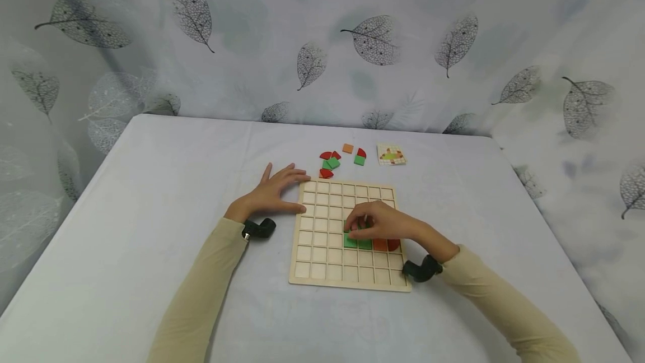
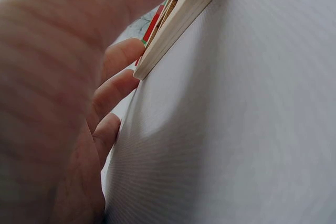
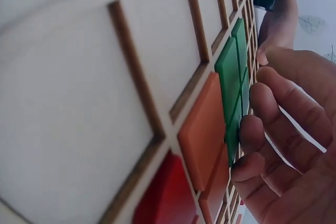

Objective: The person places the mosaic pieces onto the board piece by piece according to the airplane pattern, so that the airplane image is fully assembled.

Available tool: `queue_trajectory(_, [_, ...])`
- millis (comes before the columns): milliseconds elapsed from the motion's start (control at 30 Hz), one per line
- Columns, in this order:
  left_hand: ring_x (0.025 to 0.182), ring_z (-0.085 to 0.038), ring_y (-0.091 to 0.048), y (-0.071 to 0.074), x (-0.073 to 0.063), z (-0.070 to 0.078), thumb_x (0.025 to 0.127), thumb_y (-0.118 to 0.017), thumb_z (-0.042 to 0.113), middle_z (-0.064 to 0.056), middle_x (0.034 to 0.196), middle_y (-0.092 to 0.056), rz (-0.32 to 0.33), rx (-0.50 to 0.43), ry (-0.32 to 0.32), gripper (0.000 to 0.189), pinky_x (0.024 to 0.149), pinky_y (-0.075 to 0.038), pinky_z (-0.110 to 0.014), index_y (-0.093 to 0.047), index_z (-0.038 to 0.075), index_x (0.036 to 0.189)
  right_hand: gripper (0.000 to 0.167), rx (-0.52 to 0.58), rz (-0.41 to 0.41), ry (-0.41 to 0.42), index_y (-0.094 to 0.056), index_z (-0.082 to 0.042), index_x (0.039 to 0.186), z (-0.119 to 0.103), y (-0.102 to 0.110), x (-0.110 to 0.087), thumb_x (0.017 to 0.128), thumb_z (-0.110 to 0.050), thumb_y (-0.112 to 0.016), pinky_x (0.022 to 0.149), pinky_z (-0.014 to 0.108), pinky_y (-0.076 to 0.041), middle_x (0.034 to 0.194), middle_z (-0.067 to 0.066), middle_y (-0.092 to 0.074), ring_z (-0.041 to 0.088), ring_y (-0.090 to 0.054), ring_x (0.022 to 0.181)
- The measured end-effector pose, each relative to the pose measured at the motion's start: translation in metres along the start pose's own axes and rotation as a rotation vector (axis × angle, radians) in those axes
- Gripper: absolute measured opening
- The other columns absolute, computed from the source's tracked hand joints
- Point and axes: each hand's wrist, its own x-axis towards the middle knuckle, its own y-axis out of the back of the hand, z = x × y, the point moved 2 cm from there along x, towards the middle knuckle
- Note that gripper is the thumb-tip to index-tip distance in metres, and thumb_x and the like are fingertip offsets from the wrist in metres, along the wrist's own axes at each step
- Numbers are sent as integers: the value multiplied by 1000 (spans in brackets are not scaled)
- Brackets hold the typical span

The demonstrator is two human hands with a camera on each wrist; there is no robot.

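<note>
A square wooden grid board point(image 1: 319, 240) lies on the white table. My left hand point(image 1: 272, 190) rests at its upper left corner, fingers spread, the thumb on the left edge and fingertips at the top edge. Over the middle right of the board is my right hand point(image 1: 380, 221), its fingers bent above several green square tiles point(image 3: 227, 72) set in the cells. Nothing shows pinched between its thumb and fingers. Beside the green ones sit orange square tiles point(image 3: 202, 135) and red rounded pieces point(image 3: 168, 195). The right hand partly hides the pieces in the head view.
Beyond the board lie loose red pieces point(image 1: 326, 173), green tiles point(image 1: 333, 163), another green tile point(image 1: 359, 160) and an orange tile point(image 1: 347, 148). A pattern card point(image 1: 391, 154) lies to their right. A leaf-print cloth point(image 1: 252, 43) hangs behind the table.
</note>
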Motion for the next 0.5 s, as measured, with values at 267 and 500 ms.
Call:
queue_trajectory(267, [151, -23, -11, -1, 1, 1, 81, -75, 46, -4, 154, -37, 2, -4, -1, 75, 116, 17, -51, -46, 20, 145, 11, 2, 18, -12, -72, -9, 100, 4, 7, 4, 93, -14, -67, 60, 21, -46, 83, -5, -62, 8, -53, 73])
queue_trajectory(500, [151, -23, -11, 0, 0, 2, 81, -75, 45, -4, 154, -37, -1, 6, 8, 75, 116, 17, -51, -46, 20, 145, 10, -32, 49, -38, -72, -7, 101, 7, 15, 11, 93, -11, -67, 64, 21, -47, 88, -2, -64, 10, -52, 75])
